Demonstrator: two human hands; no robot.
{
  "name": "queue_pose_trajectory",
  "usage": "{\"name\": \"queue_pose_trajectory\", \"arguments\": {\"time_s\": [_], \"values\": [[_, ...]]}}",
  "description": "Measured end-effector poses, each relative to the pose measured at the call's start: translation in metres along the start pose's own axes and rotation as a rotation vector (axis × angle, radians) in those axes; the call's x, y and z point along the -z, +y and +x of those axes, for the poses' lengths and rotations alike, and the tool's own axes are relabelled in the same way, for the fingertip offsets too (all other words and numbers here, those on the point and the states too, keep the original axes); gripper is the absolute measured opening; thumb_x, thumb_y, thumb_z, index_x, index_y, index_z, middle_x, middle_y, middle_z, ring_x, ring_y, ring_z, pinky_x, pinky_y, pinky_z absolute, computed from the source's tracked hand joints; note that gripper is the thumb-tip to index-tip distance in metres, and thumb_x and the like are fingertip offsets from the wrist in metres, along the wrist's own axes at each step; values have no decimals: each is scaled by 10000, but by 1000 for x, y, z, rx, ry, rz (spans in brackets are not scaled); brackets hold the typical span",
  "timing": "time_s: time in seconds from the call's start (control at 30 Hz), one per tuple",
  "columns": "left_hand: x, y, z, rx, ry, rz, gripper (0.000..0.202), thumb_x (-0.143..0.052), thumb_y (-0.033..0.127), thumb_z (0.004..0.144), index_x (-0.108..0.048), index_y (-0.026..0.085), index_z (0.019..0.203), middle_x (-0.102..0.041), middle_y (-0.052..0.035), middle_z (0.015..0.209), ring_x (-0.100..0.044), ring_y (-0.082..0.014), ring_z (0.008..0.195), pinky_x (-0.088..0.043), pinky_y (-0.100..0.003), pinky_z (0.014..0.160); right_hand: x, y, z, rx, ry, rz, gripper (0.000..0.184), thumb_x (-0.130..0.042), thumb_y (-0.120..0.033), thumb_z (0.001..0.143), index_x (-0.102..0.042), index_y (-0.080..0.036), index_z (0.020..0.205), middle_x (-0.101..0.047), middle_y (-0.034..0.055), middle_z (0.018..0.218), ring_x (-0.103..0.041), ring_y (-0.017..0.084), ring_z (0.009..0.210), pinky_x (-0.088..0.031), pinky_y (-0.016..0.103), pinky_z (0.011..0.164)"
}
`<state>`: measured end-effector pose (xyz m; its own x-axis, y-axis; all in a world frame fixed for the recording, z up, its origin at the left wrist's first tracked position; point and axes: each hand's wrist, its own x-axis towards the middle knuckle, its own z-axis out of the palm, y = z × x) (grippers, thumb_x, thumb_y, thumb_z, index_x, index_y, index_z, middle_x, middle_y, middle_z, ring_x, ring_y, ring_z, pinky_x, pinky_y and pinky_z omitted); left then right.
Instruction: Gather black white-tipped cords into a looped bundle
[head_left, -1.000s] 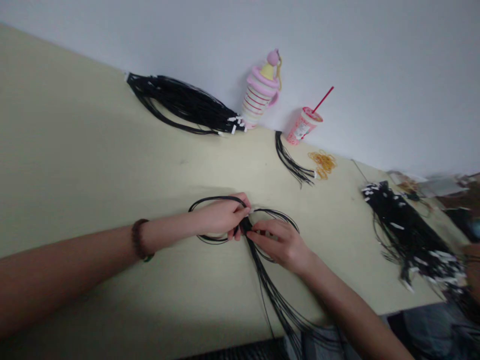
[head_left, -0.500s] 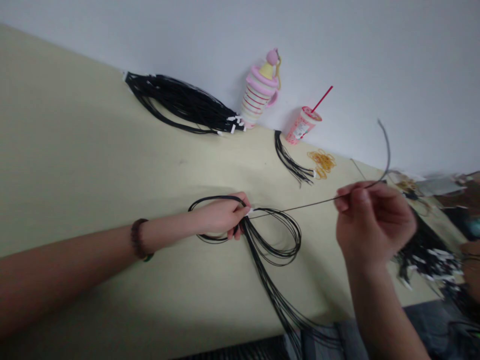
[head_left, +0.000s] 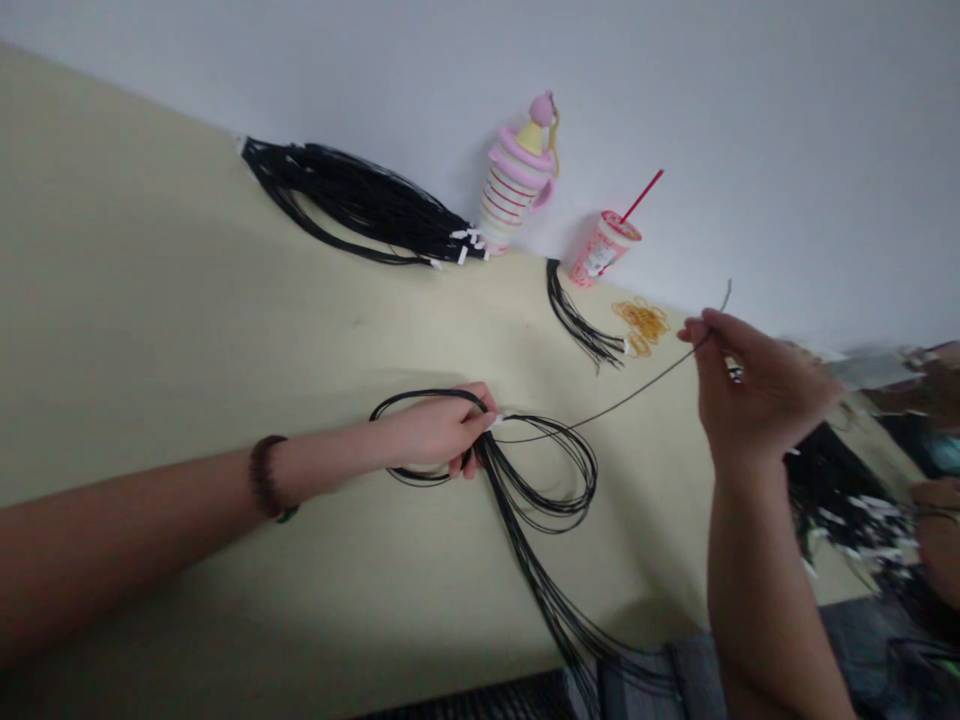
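My left hand is closed on a looped bunch of thin black cords, pinning it to the pale yellow table where the loops cross. The bunch's tails run off the table's near edge. My right hand is raised above the table to the right, pinching one single black cord. That cord stretches taut from my left fingers up to my right fingertips, and its free end sticks up past them.
A large bundle of black cords lies at the back by the wall, beside a pink striped bottle and a red cup with a straw. A small cord bunch, yellow rubber bands and another cord pile lie right.
My right hand left the crossing point, pulled one cord out to the right, then rose higher and farther back. My left hand stayed put on the bunch.
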<state>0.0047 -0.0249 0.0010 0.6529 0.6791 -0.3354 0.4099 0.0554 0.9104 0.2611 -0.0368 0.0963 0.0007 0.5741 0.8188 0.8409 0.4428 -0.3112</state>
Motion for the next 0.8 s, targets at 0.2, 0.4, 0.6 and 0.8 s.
{"name": "queue_pose_trajectory", "arguments": {"time_s": [0.2, 0.4, 0.6, 0.8], "values": [[0, -1, 0, -7, 1, 18, 282, -314, 468, 854, -390, 200, 897, -570, 31, 508, -479, -89, 362, -342, -164, 358, -21, 2, -8, 6, 171, 0, 174, -589, -242, 762, -665, -177, 904, -636, 40, 894, -608, 114, 764, -523, 279, 693], [1, 4, -1, 30, -12, 6, 255, -297, 427, 863, -384, 200, 941, -550, 38, 496, -465, -94, 363, -339, -172, 364, -67, -40, -54, -211, -338, 406, 186, -534, -253, 803, -646, -169, 926, -668, 19, 761, -627, 81, 649, -539, 213, 623], [1, 4, -1, 33, -28, -16, 283, -296, 445, 859, -390, 196, 957, -544, 36, 490, -467, -97, 365, -342, -174, 375, -74, -41, -72, -1, -368, 267, 172, -547, -184, 788, -661, -187, 916, -682, 25, 798, -636, 92, 736, -531, 209, 708], [1, 5, -1, 47, -31, -20, 274, -299, 433, 861, -390, 195, 964, -539, 38, 485, -464, -97, 357, -334, -173, 366, -73, -38, -71, 65, -395, 247, 190, -522, -166, 800, -650, -179, 940, -677, 39, 830, -632, 98, 761, -539, 222, 714]]}}
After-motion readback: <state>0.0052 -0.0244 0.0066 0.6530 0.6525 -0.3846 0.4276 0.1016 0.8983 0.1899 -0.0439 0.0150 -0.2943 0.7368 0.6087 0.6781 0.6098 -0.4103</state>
